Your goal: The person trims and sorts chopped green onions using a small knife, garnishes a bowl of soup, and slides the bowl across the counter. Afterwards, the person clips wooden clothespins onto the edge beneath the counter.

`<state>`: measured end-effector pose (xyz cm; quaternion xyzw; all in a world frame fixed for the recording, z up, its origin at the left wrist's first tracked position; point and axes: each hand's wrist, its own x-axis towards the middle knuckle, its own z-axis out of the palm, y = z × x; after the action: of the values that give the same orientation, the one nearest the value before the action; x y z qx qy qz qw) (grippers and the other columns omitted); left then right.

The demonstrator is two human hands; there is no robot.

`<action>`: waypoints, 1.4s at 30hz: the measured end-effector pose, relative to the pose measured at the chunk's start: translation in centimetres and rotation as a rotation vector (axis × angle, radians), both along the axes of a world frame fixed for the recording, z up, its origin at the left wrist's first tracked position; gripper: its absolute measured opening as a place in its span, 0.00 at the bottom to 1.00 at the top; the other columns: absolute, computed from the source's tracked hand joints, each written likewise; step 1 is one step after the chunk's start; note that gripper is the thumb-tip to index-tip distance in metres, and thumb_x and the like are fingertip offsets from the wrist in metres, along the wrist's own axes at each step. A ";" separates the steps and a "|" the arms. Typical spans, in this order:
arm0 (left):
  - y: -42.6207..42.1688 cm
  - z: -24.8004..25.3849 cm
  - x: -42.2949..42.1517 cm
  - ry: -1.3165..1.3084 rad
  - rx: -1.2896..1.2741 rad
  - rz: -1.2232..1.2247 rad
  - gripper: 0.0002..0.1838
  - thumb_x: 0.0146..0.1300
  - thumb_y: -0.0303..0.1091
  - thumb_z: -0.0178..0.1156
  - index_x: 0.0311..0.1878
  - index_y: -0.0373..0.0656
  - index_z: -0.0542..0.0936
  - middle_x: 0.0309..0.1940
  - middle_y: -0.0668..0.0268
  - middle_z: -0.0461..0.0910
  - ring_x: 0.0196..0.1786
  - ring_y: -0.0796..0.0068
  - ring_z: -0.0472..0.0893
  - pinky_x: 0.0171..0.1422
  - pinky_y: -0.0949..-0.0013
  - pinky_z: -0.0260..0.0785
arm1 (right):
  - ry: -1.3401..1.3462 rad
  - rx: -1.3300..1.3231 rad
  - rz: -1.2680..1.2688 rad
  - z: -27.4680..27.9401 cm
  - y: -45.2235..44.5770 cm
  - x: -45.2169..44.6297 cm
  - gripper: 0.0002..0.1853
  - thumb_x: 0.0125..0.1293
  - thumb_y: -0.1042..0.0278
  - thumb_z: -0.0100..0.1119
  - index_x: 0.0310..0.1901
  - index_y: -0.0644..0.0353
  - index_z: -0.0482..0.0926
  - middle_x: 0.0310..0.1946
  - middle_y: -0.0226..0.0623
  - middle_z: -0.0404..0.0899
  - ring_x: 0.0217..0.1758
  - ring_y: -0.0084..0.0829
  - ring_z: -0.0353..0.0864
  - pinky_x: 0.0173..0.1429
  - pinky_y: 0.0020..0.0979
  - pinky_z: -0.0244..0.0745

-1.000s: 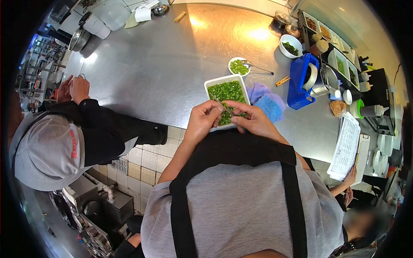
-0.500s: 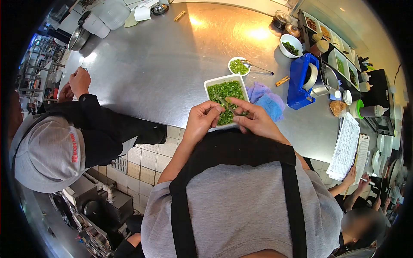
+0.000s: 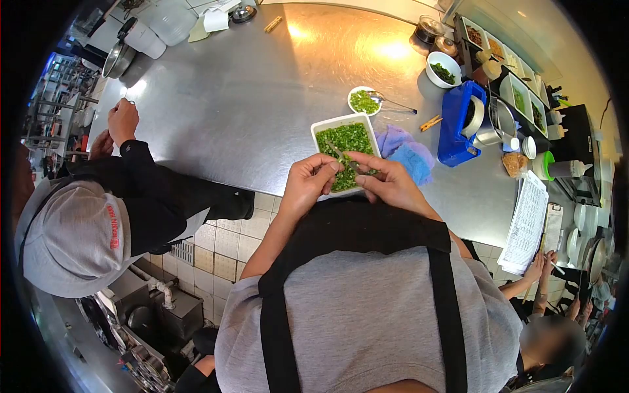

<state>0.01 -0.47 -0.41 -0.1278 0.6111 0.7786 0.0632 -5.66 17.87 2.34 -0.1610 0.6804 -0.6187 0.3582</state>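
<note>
Both hands are over a white square container (image 3: pixel 339 119) filled with chopped green onions (image 3: pixel 350 135). My left hand (image 3: pixel 312 182) is pinched at the container's near left side, and what lies between its fingertips is too small to make out. On the near right, my right hand (image 3: pixel 388 179) has its thumb and fingers closed around a thin grey-green strip (image 3: pixel 336 150) that slants up over the onions. I cannot tell what the strip is. Beyond the container stands a small white bowl (image 3: pixel 362 101) of chopped green onions with a spoon (image 3: pixel 396 104) in it.
Blue and purple cloths (image 3: pixel 409 160) lie right of the container. Farther right are a clothespin (image 3: pixel 430 122), a blue bin (image 3: pixel 457 134), a bowl of greens (image 3: pixel 443 70) and paper sheets (image 3: pixel 524 223). A co-worker in a grey hat (image 3: pixel 75 236) stands at left; others are at lower right.
My hands and the strip have barely moved over the container. The co-worker at left has shifted head and hands slightly, and a hand at lower right has moved closer to the papers.
</note>
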 end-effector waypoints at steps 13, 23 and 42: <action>-0.1 0.2 -0.1 -0.003 -0.020 -0.026 0.08 0.64 0.31 0.55 0.32 0.37 0.77 0.16 0.72 0.70 0.17 0.86 0.66 0.22 0.81 0.57 | 0.423 -0.012 -0.027 -2.1 -0.4 0.1 0.23 0.61 0.76 0.56 0.60 0.54 0.71 0.31 0.29 0.74 0.25 0.17 0.70 0.29 0.19 0.68; -0.1 0.0 -0.1 0.034 -0.009 -0.056 0.09 0.65 0.35 0.55 0.34 0.40 0.77 0.18 0.74 0.71 0.19 0.88 0.66 0.22 0.82 0.54 | -0.111 -0.069 0.052 -0.3 -0.2 -0.1 0.24 0.63 0.77 0.55 0.62 0.56 0.68 0.35 0.27 0.69 0.26 0.17 0.69 0.29 0.18 0.66; 0.0 0.4 0.1 -0.026 0.034 -0.047 0.09 0.65 0.33 0.55 0.35 0.37 0.79 0.17 0.73 0.70 0.18 0.87 0.66 0.21 0.81 0.56 | -0.099 -0.089 0.042 -0.8 0.0 -0.3 0.24 0.63 0.74 0.55 0.62 0.56 0.68 0.31 0.28 0.72 0.24 0.17 0.70 0.27 0.19 0.67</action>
<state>0.10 -0.48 0.04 -0.1224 0.5995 0.7856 0.0915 -6.00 17.90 1.51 -0.1605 0.6302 -0.6478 0.3968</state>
